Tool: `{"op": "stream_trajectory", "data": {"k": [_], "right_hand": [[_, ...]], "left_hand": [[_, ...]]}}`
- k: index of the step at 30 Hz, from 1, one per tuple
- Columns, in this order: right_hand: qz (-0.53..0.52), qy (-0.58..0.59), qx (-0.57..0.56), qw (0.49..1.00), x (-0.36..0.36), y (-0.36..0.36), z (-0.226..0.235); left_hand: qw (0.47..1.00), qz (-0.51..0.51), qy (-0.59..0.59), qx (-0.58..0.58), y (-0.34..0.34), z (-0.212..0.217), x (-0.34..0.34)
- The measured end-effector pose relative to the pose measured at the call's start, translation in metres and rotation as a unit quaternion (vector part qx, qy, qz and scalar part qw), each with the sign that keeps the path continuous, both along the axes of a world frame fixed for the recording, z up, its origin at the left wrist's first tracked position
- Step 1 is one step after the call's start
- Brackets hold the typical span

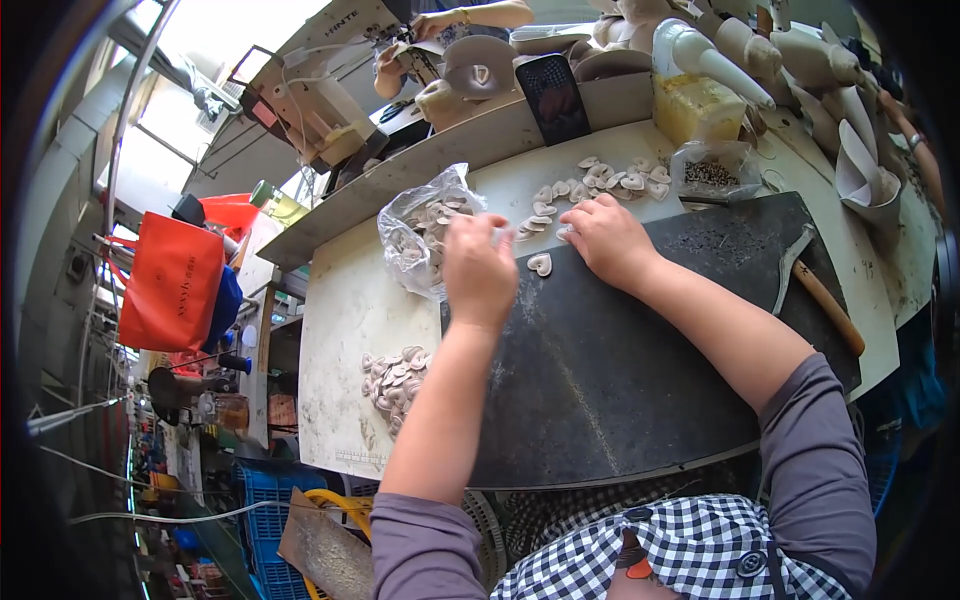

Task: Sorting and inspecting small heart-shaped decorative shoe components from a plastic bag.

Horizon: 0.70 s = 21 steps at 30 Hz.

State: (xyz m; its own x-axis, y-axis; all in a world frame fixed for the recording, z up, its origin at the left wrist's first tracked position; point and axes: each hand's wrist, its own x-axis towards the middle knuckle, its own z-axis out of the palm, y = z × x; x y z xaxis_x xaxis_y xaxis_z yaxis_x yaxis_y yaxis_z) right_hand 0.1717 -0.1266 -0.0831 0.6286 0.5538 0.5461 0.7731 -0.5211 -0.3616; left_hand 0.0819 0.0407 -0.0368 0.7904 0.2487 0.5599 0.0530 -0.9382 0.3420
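My left hand (480, 268) is closed beside a clear plastic bag (408, 235) filled with small beige pieces. Its thumb and fingers pinch something pale, too small to make out. At the far edge of a black mat (570, 370), my right hand (612, 243) has its fingers bent together, with a whitish bit at the tips that I cannot name. Between the two hands one beige heart-shaped piece (540, 264) lies flat on the mat. Beyond my right hand, several more heart-shaped pieces (605, 180) are spread over the white tabletop. Another heap of beige pieces (397, 380) lies left of my left forearm.
A hammer (828, 305) rests on the mat's right side. Behind it are a bag of small metal bits (712, 172), a yellowish block (697, 110) and a phone (553, 98) leaning on the ledge. Across the ledge, another person's hands (432, 24) are at a sewing machine.
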Motion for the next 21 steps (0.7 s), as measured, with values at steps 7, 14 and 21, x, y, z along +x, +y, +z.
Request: {"op": "stream_trajectory", "data": {"k": [7, 14, 21], "right_hand": [[-0.012, 0.128, 0.054, 0.99, -0.007, 0.005, 0.006], [0.187, 0.519, 0.344, 0.76, -0.051, 0.006, 0.016], [0.036, 0.026, 0.099, 0.994, 0.011, 0.041, 0.009]], "left_hand": [[0.998, -0.03, 0.043, -0.028, -0.035, -0.049, -0.017], [0.59, -0.043, -0.021, -0.806, -0.053, -0.013, -0.03], [0.546, -0.104, -0.096, -0.826, -0.025, -0.042, -0.027]]}}
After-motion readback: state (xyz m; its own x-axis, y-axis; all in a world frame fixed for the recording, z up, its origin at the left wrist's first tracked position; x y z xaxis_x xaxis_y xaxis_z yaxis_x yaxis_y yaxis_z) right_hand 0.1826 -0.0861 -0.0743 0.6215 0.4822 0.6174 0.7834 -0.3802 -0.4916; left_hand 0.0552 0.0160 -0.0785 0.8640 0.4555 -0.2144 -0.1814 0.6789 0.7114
